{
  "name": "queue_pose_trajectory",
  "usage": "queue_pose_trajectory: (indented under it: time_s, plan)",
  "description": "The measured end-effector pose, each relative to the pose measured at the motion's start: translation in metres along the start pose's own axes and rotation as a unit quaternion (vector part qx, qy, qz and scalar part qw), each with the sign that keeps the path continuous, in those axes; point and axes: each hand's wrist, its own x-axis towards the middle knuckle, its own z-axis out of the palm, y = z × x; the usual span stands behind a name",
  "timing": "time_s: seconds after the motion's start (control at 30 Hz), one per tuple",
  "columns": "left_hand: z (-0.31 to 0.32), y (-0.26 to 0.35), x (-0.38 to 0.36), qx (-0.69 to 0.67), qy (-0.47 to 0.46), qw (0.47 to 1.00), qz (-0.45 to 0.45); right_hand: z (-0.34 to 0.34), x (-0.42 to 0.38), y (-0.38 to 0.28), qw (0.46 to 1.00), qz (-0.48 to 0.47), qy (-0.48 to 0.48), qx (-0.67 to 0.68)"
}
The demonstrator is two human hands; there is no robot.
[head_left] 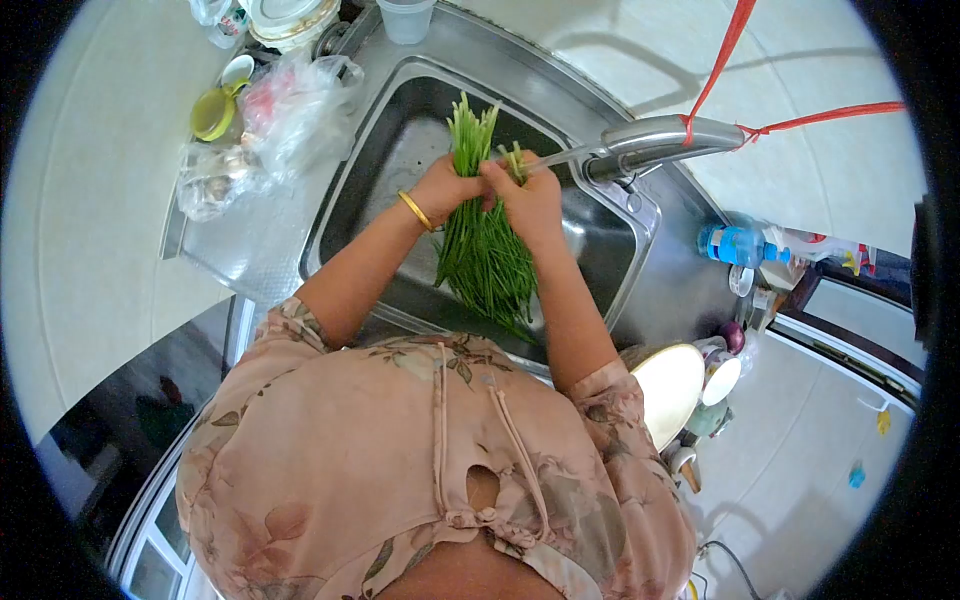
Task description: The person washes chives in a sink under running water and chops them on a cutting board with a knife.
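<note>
Over the sink (385, 130), my left hand (447, 190) is closed around a thick bunch of garlic chives (485, 260). Their pale cut ends point to the far side and the long green leaves hang down toward me. Close beside it, my right hand (532, 203) is closed on a smaller part of the chives, whose short stem ends show above the fingers. A thin stream of water runs from the faucet (650, 140) onto my right hand. The two hands nearly touch, and some fingers are hidden behind the leaves.
Plastic bags (300, 115) and a yellow-green cup (213, 113) lie left of the sink, with a clear plastic tub (406, 18) behind it. Red cords (815, 115) tie the faucet. On the right stand a blue bottle (735, 243) and a large pale bowl (668, 390).
</note>
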Motion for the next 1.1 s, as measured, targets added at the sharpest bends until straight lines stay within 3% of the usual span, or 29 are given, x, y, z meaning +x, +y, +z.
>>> queue_pose_trajectory:
  time_s: [0.1, 0.23, 0.3, 0.33, 0.5, 0.7, 0.8, 0.9, 1.0, 1.1]
  plan:
    - [0.005, 0.003, -0.003, 0.041, -0.006, 0.999, 0.01, 0.0, 0.008, 0.013, 0.999, 0.01, 0.01, -0.047]
    - [-0.001, 0.009, -0.006, -0.003, -0.075, 0.997, -0.021, -0.003, 0.008, 0.023, 0.996, 0.018, 0.031, 0.088]
    - [0.003, 0.017, -0.01, -0.091, -0.05, 0.991, -0.086, -0.006, 0.003, 0.018, 0.976, 0.048, 0.052, 0.208]
    - [0.004, 0.019, -0.011, -0.134, -0.038, 0.983, -0.118, -0.008, 0.004, 0.019, 0.974, 0.039, 0.054, 0.219]
    - [-0.001, 0.004, -0.005, -0.111, -0.062, 0.987, -0.099, -0.003, 0.002, 0.01, 0.968, 0.043, 0.04, 0.246]
    - [0.001, 0.001, -0.002, -0.104, -0.048, 0.991, -0.07, -0.002, 0.009, 0.02, 0.988, 0.027, 0.048, 0.146]
    - [0.008, 0.005, -0.003, -0.098, -0.012, 0.995, -0.018, 0.0, 0.007, 0.019, 0.985, 0.001, 0.036, 0.171]
    - [0.011, 0.004, -0.003, -0.086, 0.009, 0.996, 0.019, 0.006, 0.01, 0.026, 0.991, -0.094, 0.088, 0.026]
    - [0.009, 0.001, -0.002, -0.061, 0.015, 0.998, 0.017, 0.005, 0.004, 0.014, 0.998, 0.027, 0.053, 0.037]
    - [0.003, -0.001, -0.001, -0.046, -0.003, 0.999, 0.004, 0.004, 0.005, 0.017, 0.996, 0.029, 0.04, -0.069]
